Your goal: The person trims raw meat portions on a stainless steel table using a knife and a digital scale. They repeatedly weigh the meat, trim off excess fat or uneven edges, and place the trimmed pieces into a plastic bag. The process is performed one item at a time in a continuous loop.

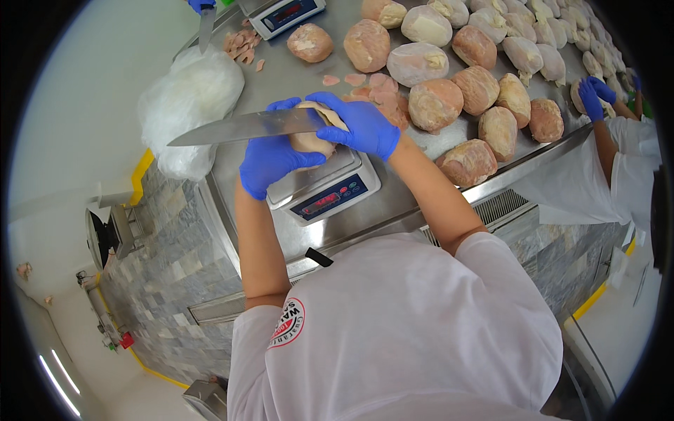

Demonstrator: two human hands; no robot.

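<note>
My right hand (368, 128), in a blue glove, is closed on a large knife (239, 129), whose long broad blade points left. My left hand (272, 163), also gloved in blue, cups a rounded piece of pale meat (313, 144) from the left. The blade crosses in front of the meat and hides part of it; whether it is cutting cannot be seen. Right-hand fingers lie against the meat's upper right side. Both hands are above a digital scale (359, 184) with a lit red display. Thin pink meat slices (382, 95) lie on the table just beyond my right hand.
Many rounded meat pieces (435, 105) cover the steel table (309, 74) to the right and far right. A bundle of clear plastic (189, 105) sits at the left edge. Another scale (284, 15) and meat scraps (242, 43) are farther back. Co-workers' gloved hands (593, 98) show at right.
</note>
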